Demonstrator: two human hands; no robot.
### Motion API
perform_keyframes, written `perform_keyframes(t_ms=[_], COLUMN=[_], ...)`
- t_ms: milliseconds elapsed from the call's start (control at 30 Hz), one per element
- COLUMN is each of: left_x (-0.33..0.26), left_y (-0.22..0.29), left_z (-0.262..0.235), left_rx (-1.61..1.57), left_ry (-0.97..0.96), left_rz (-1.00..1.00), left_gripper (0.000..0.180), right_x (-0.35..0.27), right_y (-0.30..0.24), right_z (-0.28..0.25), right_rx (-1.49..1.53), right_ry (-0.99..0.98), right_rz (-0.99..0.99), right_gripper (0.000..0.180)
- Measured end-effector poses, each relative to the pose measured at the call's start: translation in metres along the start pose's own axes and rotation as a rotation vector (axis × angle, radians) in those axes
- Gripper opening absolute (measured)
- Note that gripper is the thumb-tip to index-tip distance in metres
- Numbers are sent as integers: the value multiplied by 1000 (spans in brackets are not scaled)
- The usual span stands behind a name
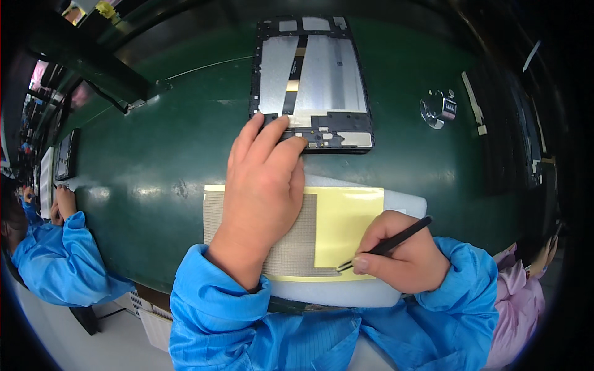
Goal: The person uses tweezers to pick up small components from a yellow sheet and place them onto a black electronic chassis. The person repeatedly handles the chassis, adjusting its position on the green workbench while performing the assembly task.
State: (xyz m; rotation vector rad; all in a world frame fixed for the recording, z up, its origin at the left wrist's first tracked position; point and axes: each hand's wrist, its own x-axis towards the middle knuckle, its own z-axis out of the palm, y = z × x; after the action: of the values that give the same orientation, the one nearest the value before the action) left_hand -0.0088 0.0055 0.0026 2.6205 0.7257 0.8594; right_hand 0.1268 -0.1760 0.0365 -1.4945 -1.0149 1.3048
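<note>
A tablet-like device with its inside exposed (340, 74) lies ahead of me, with a silver plate, a black flex cable (297, 68) and circuit parts along its near end. My left hand (263, 176) reaches over to it, fingers stretched out and their tips resting on that near edge. In my right hand (405, 263) are black tweezers (402, 238), held like a pen. Their tips point at the lower right end of a grid of tiny grey squares (291, 247) on a yellow backing sheet (349, 226). My left hand and wrist cover part of the grid.
Under the sheet lies a white foam pad (408, 207). A small clear and metallic item (439, 110) stands on the green table (154, 179) at the right, near a dark rack (510, 123). Co-workers in blue (59, 260) and pink (520, 303) sit at either side.
</note>
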Motion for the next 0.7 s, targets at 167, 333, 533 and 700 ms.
perform_keyframes(t_ms=[167, 333, 533, 700], left_x=[-1, 0, -1, 1], left_y=[-1, -2, -3, 0], left_z=[0, 1, 2, -1], left_rx=[8, 6, 20, -18], left_ry=[11, 22, 23, 21], left_rz=[14, 33, 43, 35], left_gripper=[29, 29, 28, 26], right_x=[0, 2, 1, 6], right_y=[4, 8, 6, 1], right_z=[4, 3, 4, -9], right_rx=[-151, -198, -161, 222], right_ry=[-23, -38, -44, 87], right_rz=[-121, -141, -114, -42], right_gripper=[18, 18, 15, 17])
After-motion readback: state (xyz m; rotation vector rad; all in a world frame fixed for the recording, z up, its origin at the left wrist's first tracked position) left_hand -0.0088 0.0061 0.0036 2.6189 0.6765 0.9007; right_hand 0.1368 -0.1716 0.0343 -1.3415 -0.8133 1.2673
